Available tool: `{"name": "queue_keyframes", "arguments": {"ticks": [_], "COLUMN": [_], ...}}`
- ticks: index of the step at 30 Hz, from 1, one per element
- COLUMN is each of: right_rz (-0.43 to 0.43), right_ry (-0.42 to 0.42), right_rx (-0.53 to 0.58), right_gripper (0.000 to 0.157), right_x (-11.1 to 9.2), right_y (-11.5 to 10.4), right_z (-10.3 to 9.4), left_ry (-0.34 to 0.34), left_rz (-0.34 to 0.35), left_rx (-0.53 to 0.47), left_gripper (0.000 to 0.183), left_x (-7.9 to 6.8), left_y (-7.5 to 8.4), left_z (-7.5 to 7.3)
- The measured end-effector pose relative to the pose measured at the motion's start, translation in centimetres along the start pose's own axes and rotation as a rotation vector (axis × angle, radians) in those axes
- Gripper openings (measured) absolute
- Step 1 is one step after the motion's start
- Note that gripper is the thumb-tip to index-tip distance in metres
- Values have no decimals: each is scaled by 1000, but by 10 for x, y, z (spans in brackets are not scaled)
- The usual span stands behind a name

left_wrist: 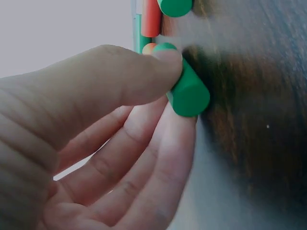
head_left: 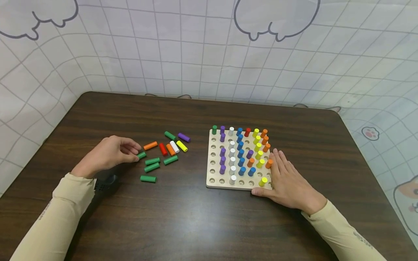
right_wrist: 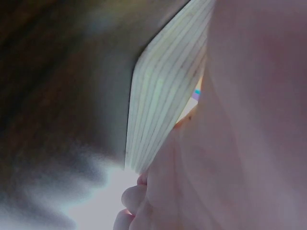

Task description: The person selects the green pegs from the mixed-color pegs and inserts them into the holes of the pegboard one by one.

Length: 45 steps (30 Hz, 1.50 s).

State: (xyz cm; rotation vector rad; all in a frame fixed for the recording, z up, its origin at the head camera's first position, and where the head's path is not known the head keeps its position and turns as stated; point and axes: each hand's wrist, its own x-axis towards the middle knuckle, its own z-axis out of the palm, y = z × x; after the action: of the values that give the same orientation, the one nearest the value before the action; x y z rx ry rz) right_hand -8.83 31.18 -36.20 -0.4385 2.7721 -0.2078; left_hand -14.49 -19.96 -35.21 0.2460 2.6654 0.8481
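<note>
My left hand (head_left: pixel 110 154) is at the left side of the table, pinching a green peg (left_wrist: pixel 191 95) between thumb and fingertips. In the left wrist view the peg is tilted, its near end facing the camera, close over the wood. My right hand (head_left: pixel 290 184) lies with straight fingers along the right edge of a wooden pegboard (head_left: pixel 217 185), thumb at its front corner. Rows of upright pegs fill part of the board: purple, white, blue, yellow, orange, one red and one green. The right wrist view shows the board's layered side (right_wrist: pixel 160 91) against the palm.
Loose pegs lie on the dark table (head_left: pixel 183 224) beside the left hand: several green ones (head_left: pixel 152 167), two orange (head_left: pixel 150 145), a red (head_left: pixel 163 149), a white (head_left: pixel 174 146), a yellow (head_left: pixel 181 146) and a purple peg (head_left: pixel 184 137). Behind the table hangs a grid-patterned cloth (head_left: pixel 196 54).
</note>
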Motion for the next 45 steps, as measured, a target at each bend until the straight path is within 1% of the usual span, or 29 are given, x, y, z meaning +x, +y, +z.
{"name": "queue_keyframes", "arguments": {"ticks": [4, 13, 20, 23, 30, 32, 34, 39, 41, 45], "right_rz": [0, 6, 2, 1, 2, 3, 3, -1, 0, 4], "right_ry": [-1, -5, -2, 1, 1, 3, 5, 10, 11, 15], "right_rx": [-1, 8, 8, 4, 16, 13, 9, 6, 9, 19], "right_gripper": [130, 131, 131, 131, 130, 131, 131, 131, 130, 130], "right_x": [0, 0, -1, -1, -1, -1, -1, 1, 1, 0], "right_y": [0, -1, 0, 0, 0, 1, 1, 0, 0, 1], "right_z": [0, 0, 0, -1, 0, 0, 1, 1, 1, 1], "left_ry": [0, 20, 47, 57, 78, 82, 96, 169, 190, 210], "left_rz": [13, 20, 36, 43, 34, 43, 51, 83, 99, 111], "left_rx": [11, 4, 9, 1, -31, -28, -16, 0, -11, -40], "left_gripper": [30, 34, 31, 31, 31, 31, 30, 27, 27, 26], "left_x": [-2, -4, -6, -6, -5, -5, -5, -7, -6, -2], "left_y": [-1, 0, 2, 3, 4, 4, 5, 9, 12, 16], "left_z": [-1, -2, -4, -4, -2, -2, -1, 0, 0, 0]}}
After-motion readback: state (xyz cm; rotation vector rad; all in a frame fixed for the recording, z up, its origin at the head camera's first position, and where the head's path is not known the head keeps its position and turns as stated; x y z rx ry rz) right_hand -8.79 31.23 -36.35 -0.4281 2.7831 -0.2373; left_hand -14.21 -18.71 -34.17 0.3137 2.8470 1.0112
